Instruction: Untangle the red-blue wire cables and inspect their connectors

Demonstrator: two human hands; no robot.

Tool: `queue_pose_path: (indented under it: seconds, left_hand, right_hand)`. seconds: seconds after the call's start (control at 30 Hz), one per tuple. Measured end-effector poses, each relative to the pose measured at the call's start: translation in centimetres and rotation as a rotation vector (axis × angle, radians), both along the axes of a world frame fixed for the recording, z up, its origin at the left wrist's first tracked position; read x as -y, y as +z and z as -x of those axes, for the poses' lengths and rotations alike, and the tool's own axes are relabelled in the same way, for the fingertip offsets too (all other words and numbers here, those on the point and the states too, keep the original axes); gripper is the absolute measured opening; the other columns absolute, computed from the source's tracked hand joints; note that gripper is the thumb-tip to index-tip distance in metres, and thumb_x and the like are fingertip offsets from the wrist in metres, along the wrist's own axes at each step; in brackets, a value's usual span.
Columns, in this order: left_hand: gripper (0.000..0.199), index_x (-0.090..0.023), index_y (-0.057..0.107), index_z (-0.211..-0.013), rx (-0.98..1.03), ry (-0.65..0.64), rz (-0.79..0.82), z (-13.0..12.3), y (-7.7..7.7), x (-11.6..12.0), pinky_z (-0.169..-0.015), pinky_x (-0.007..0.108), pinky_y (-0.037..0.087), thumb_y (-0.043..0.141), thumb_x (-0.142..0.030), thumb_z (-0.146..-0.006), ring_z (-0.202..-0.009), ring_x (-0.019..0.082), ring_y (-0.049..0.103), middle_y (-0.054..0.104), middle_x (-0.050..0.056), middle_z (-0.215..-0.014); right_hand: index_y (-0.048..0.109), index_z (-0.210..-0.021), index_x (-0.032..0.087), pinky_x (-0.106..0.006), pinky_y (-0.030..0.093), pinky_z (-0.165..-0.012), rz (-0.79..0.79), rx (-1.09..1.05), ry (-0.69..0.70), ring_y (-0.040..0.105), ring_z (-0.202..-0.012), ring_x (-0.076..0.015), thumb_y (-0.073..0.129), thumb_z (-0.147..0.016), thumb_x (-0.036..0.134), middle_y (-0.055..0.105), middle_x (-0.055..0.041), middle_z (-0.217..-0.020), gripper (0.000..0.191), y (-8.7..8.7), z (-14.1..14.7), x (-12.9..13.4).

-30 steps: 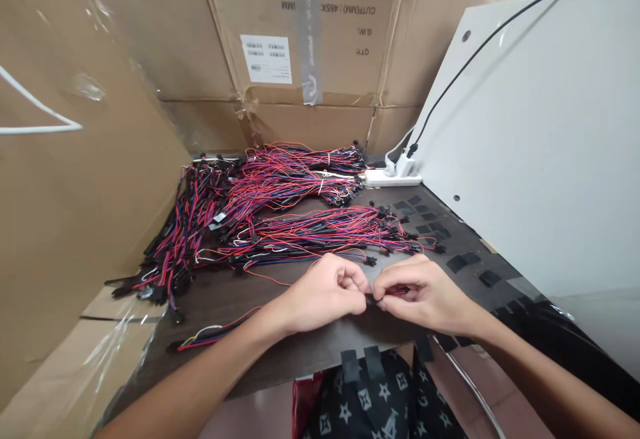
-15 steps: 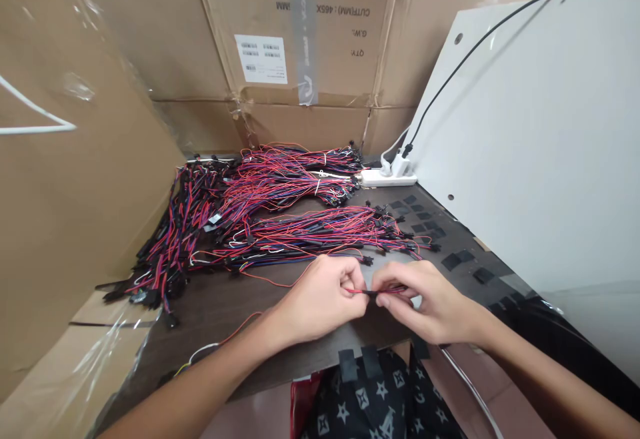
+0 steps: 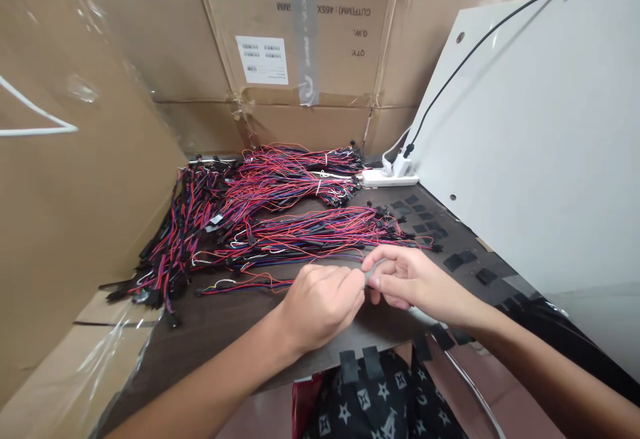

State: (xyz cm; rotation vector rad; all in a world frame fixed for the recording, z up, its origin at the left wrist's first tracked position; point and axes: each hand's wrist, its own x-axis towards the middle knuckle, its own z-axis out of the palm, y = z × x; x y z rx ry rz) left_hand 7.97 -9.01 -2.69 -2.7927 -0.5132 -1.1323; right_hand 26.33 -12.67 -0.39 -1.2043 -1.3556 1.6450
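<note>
My left hand (image 3: 323, 306) is closed in a fist, palm side hidden, over the right end of a thin wire harness (image 3: 240, 286). The harness has red, blue, orange and white wires and trails away to the left along the dark tabletop. Thumb and index finger of my right hand (image 3: 415, 282) come together at the left fist's knuckles. A small blurred greyish bit (image 3: 369, 275) shows between the two hands; its kind cannot be made out. Just behind them lies a bundle of similar harnesses (image 3: 320, 229) with black connectors.
More wire bundles (image 3: 280, 176) lie at the back, and a tangled heap (image 3: 187, 226) at the left. Short black tape pieces (image 3: 460, 259) stick to the table's right side and front edge (image 3: 349, 366). A white power strip (image 3: 390, 178) sits beside a white panel (image 3: 530, 146). Cardboard (image 3: 200, 26) encloses the back.
The harness's left part has swung up and straightened along the table. My left hand has turned knuckles-up and shifted slightly left; wires that showed between my hands are now hidden.
</note>
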Motion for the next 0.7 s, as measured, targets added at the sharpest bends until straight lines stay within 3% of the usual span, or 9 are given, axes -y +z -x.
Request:
queue_pose_path:
  seconds: [0.13, 0.23, 0.4, 0.47, 0.57, 0.7]
  left_hand:
    - [0.030, -0.017, 0.047, -0.058, -0.010, -0.003, -0.126, 0.1, 0.3, 0.2, -0.048, 0.029, 0.028, 0.047, -0.009, -0.087, -0.046, 0.011, 0.040, 0.047, -0.002, -0.051]
    - [0.031, -0.017, 0.049, -0.058, -0.048, 0.007, -0.174, 0.3, 0.7, 0.2, -0.048, 0.030, 0.028, 0.048, -0.008, -0.087, -0.045, 0.011, 0.040, 0.046, -0.002, -0.050]
    - [0.027, -0.016, 0.054, -0.062, -0.072, 0.042, -0.195, 0.4, 0.9, 0.0, -0.049, 0.029, 0.028, 0.049, -0.009, -0.088, -0.046, 0.011, 0.043, 0.050, -0.002, -0.052]
    - [0.023, -0.015, 0.057, -0.069, -0.097, 0.026, -0.097, 0.4, 0.8, -0.1, -0.050, 0.027, 0.031, 0.046, -0.010, -0.089, -0.050, 0.012, 0.047, 0.055, 0.000, -0.056]
    - [0.014, -0.013, 0.059, -0.085, -0.100, 0.019, 0.228, 0.2, 0.9, 0.2, -0.051, 0.024, 0.035, 0.046, -0.010, -0.086, -0.054, 0.012, 0.052, 0.060, 0.000, -0.063]
    - [0.027, -0.013, 0.058, -0.105, -0.104, 0.051, 0.690, -0.2, 1.7, 0.6, -0.048, 0.020, 0.033, 0.056, -0.017, -0.079, -0.047, 0.009, 0.045, 0.051, -0.006, -0.056]
  right_hand:
    - [0.056, -0.073, 0.012, -0.017, 0.022, -0.038, 0.124, 0.049, 0.017, 0.037, -0.041, -0.0026, 0.072, -0.073, 0.039, 0.063, -0.0032, -0.062, 0.031, 0.8, 0.0, -0.5]
    - [0.057, -0.066, 0.010, -0.017, 0.018, -0.038, 0.190, -0.038, 0.081, 0.034, -0.040, -0.0017, 0.074, -0.071, 0.038, 0.062, -0.0039, -0.059, 0.033, 1.0, -0.1, -0.7]
    - [0.059, -0.067, 0.010, -0.017, 0.016, -0.039, 0.145, -0.167, -0.015, 0.032, -0.040, -0.0016, 0.079, -0.066, 0.035, 0.059, -0.0010, -0.055, 0.032, 0.6, 0.0, -0.8]
    - [0.059, -0.066, 0.011, -0.018, 0.016, -0.039, 0.114, -0.154, -0.045, 0.033, -0.040, -0.0019, 0.080, -0.064, 0.034, 0.059, -0.0006, -0.053, 0.032, 0.4, 0.1, -0.7]
    - [0.059, -0.066, 0.011, -0.017, 0.017, -0.039, 0.075, -0.129, -0.067, 0.033, -0.040, -0.0019, 0.079, -0.065, 0.031, 0.060, -0.0005, -0.054, 0.028, -0.1, -0.1, -0.5]
    - [0.062, -0.067, 0.011, -0.017, 0.024, -0.040, 0.002, -0.030, -0.071, 0.037, -0.042, -0.0034, 0.076, -0.064, 0.026, 0.059, 0.0002, -0.053, 0.021, -0.5, -0.4, -0.3]
